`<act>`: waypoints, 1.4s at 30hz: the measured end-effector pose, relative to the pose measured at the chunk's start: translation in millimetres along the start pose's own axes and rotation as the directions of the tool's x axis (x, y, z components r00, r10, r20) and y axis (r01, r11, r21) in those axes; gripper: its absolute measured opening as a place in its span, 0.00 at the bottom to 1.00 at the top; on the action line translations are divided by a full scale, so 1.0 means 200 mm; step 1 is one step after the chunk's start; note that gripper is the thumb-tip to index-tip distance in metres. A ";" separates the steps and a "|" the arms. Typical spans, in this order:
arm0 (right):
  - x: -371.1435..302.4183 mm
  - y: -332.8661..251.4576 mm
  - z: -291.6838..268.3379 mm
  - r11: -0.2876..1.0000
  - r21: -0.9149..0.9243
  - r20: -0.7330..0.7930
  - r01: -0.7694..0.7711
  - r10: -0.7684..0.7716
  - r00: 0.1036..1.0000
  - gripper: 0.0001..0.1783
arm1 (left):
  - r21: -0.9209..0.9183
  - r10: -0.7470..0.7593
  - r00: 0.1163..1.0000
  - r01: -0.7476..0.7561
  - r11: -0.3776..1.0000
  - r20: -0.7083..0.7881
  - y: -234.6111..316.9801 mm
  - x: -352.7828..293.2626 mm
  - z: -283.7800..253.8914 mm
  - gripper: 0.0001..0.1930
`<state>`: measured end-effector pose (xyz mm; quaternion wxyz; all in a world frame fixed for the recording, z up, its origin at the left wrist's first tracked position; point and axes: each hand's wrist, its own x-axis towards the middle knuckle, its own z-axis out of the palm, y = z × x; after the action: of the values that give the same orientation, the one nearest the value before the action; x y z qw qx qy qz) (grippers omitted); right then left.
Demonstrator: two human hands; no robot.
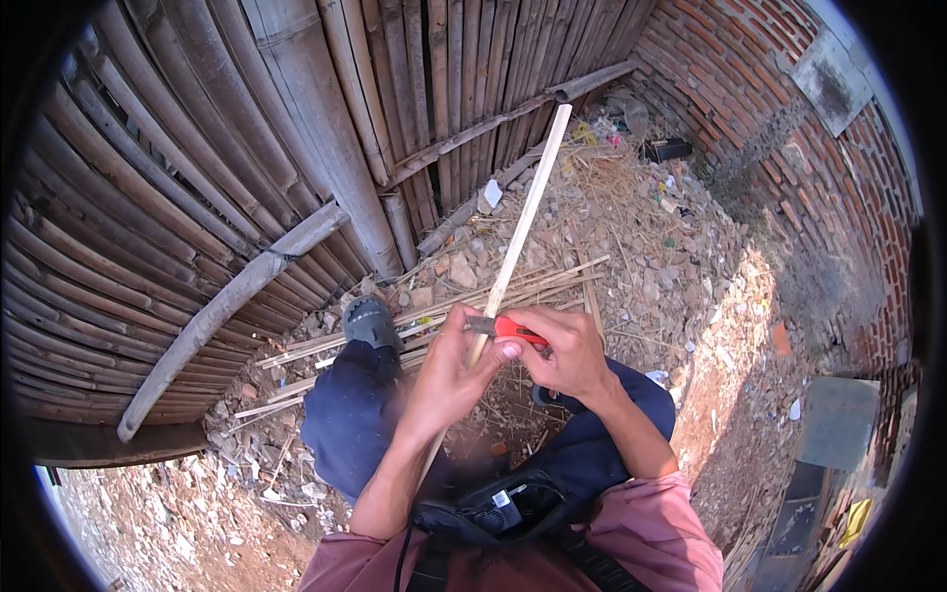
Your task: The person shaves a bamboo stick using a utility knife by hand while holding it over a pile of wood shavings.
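Note:
A long, pale bamboo strip [530, 212] slants up and away from my lap, its far end near the foot of the bamboo wall. My left hand [446, 380] is closed around its lower middle. In the closed fingers of my right hand [567, 355] is a red utility knife [510, 331]. The knife's grey blade lies across the strip, close to my left fingers, and my left thumb tip touches or nearly touches the red handle. Several similar thin strips [538, 286] lie on the ground beyond my hands, between and past my legs.
A bamboo-pole wall [326, 128] rises at the left, with a crooked wooden pole [232, 306] across it. A brick wall [789, 168] curves along the right. Rubble and dry straw [631, 197] cover the ground. My grey shoe [370, 321] rests beside the strips; a black waist bag [493, 508] sits at my lap.

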<state>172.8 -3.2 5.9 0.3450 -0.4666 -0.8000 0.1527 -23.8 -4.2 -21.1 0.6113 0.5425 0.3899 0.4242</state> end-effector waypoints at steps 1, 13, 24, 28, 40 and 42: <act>0.00 -0.01 0.00 1.000 -0.013 -0.010 -0.011 0.010 1.000 0.17 | 0.007 0.022 1.000 -0.022 1.000 -0.006 -0.02 0.00 0.00 0.17; 0.00 -0.03 0.04 0.997 -0.046 -0.116 -0.067 0.062 0.991 0.17 | 0.075 -0.008 0.999 0.012 0.997 -0.047 -0.04 0.01 0.01 0.17; 0.00 -0.07 0.05 0.991 -0.026 -0.160 -0.130 0.124 0.979 0.16 | 0.135 -0.025 0.998 0.033 0.990 -0.063 0.03 0.01 0.02 0.13; 0.01 -0.03 0.02 0.996 0.031 -0.143 -0.087 0.091 0.986 0.16 | 0.087 -0.065 0.996 0.070 0.994 -0.063 -0.02 0.01 0.02 0.14; 0.02 0.01 -0.05 0.999 0.020 0.013 -0.039 0.038 0.999 0.16 | 0.113 -0.013 1.000 0.016 0.993 -0.020 -0.01 0.00 0.00 0.16; 0.02 0.00 -0.04 0.999 0.001 0.005 -0.047 0.047 0.999 0.16 | 0.112 0.016 1.000 -0.013 0.994 -0.027 -0.03 0.00 0.00 0.16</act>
<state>177.5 -0.4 13.9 0.3397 -0.4847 -0.7895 0.1625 -22.7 -4.0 -27.2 0.5715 0.5727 0.4174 0.4137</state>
